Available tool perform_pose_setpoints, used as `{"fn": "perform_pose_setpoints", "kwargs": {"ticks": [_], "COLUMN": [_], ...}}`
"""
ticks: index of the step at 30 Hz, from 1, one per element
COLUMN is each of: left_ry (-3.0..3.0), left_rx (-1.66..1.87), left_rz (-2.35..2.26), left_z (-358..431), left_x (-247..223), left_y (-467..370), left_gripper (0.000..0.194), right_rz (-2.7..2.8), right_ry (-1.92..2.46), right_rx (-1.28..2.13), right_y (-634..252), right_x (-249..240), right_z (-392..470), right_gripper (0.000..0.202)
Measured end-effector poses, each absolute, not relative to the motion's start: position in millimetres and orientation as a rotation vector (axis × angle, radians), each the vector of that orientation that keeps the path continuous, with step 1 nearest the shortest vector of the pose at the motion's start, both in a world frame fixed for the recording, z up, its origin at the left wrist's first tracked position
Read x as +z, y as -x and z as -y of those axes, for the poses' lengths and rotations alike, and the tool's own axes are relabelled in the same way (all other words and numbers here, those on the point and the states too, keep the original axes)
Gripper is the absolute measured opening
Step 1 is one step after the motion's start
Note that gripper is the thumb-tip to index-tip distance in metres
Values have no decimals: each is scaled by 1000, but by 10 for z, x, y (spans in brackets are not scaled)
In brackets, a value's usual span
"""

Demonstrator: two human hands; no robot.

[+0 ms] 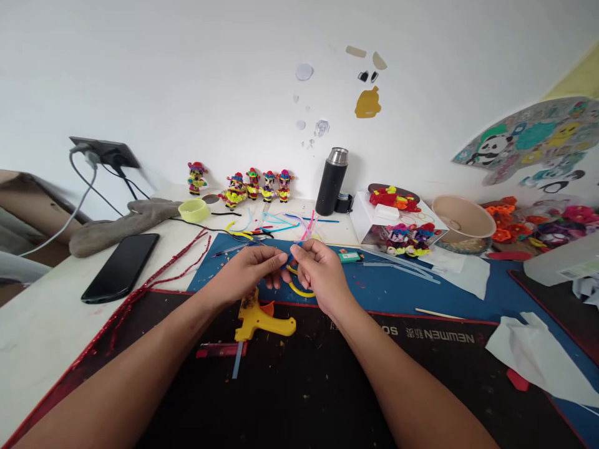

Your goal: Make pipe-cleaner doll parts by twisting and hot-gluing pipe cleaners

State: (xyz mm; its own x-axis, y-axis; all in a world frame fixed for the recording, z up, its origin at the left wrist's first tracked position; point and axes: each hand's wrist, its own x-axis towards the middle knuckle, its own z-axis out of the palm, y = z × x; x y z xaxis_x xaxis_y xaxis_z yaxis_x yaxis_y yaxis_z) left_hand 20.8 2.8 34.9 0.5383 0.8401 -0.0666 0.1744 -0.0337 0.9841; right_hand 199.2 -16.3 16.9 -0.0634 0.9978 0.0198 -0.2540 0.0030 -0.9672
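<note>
My left hand (259,265) and my right hand (321,265) meet above the blue mat (388,287), both with fingertips pinched together. Between them is a small blue and yellow pipe cleaner piece; its yellow part (299,290) curves down in a loop below my right fingers. My fingers cover most of the blue part. Just under my left hand lies a yellow hot glue gun (264,322) with a clear glue stick (237,362) poking out. Beside it is a red, slim object (219,350), partly behind the stick.
Behind my hands lie loose coloured pipe cleaners (281,221) and several small figurines (253,184). A black thermos (332,181) stands by the wall. Left are a phone (120,268) and red tinsel stems (140,284); right are a bowl (463,215) and crumpled white paper (533,349).
</note>
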Motion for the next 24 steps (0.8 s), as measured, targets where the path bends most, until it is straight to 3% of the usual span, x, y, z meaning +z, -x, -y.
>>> {"fn": "perform_pose_setpoints", "kwargs": {"ticks": [10, 24], "left_ry": [-1389, -1282], "left_rx": [736, 812], "left_rz": [-829, -833], "left_z": [-34, -46], "left_x": [325, 268], "left_y": [-189, -210], "left_gripper": [38, 41], "right_rz": [1102, 1035], "right_ry": [972, 906], "right_rx": [1410, 1476], "right_y": [-1962, -1960], "right_x": [133, 104], "right_z": [183, 162], "right_gripper": [39, 38]}}
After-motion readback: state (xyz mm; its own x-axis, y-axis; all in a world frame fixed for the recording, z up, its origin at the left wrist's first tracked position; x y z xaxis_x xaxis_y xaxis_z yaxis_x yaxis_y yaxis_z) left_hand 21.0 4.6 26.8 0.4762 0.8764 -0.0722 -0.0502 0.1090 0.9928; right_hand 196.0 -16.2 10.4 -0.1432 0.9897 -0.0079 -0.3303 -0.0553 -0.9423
